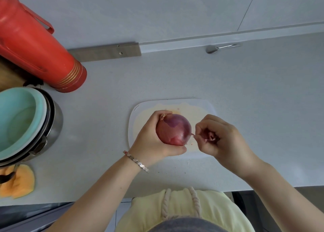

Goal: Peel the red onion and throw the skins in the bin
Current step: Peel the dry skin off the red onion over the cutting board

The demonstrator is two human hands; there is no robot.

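Red onion (173, 129): one, in left hand (152, 140) grip | right hand (222, 140): pinching skins (209, 137)

A smooth, glossy purple-red skin is seen on the red onion (173, 129), with a dry papery tuft at one end. The cutting board (138, 116) appears as matt white plastic with a yellowish stain, laid on a finely speckled matt grey countertop (245, 91). Glossy red plastic is shown by the flask (35, 47), polished metal by the pot (56, 125), the spoon (213, 49) and the linked bracelet (135, 160).
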